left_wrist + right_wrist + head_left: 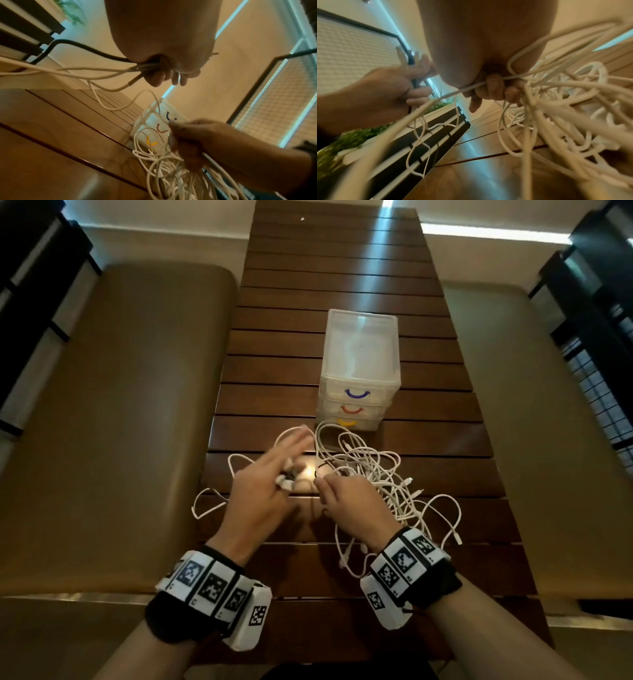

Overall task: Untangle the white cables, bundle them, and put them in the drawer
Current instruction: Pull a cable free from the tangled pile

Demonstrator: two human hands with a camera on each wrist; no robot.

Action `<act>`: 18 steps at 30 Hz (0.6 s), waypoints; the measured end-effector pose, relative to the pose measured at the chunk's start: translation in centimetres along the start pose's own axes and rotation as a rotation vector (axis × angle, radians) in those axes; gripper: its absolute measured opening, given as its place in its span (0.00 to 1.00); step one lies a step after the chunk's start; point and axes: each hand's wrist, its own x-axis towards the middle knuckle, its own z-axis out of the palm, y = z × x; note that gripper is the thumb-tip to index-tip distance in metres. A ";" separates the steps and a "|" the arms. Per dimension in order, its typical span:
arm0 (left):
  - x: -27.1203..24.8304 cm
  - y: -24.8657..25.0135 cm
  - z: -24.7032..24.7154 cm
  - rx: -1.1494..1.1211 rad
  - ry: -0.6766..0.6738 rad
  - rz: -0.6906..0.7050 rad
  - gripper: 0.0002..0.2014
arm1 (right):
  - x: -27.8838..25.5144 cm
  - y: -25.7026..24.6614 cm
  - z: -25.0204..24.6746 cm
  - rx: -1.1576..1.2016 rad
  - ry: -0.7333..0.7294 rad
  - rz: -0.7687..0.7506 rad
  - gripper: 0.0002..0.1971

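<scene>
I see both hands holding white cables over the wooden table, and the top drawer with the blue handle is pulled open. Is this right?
Not quite. In the head view the drawer unit has all three drawers closed, including the top one with the blue handle. The rest holds: the left hand and the right hand both grip white cables over the wooden table.

The drawer box (360, 371) was set on the table (281, 344), a bit right of the middle. The cables (373, 474) were piled just before it, nearer the front edge. Benches (130, 419) were placed left and right.
</scene>
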 end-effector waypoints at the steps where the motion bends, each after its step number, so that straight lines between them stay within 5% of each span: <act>1: -0.1 0.1 0.4 0.037 -0.083 0.005 0.25 | -0.2 -0.4 0.1 0.010 0.002 -0.042 0.20; 4: -0.6 0.1 1.3 0.185 -0.280 -0.095 0.22 | -0.6 -0.6 0.2 0.035 0.009 -0.157 0.12; 8: -0.4 0.5 0.9 0.304 -0.378 -0.126 0.05 | -1.2 0.1 0.5 -0.011 -0.011 -0.239 0.05; 11: -0.1 -0.2 0.7 0.376 -0.412 -0.121 0.11 | -1.2 0.6 0.9 -0.088 -0.029 -0.295 0.12; 14: 0.4 -1.1 -0.1 0.437 -0.337 -0.076 0.10 | -0.9 0.7 0.7 -0.070 -0.018 -0.259 0.20; 18: 1.4 -0.9 -2.1 0.214 -0.054 -0.047 0.16 | -0.5 1.5 -0.8 -0.049 0.029 -0.211 0.13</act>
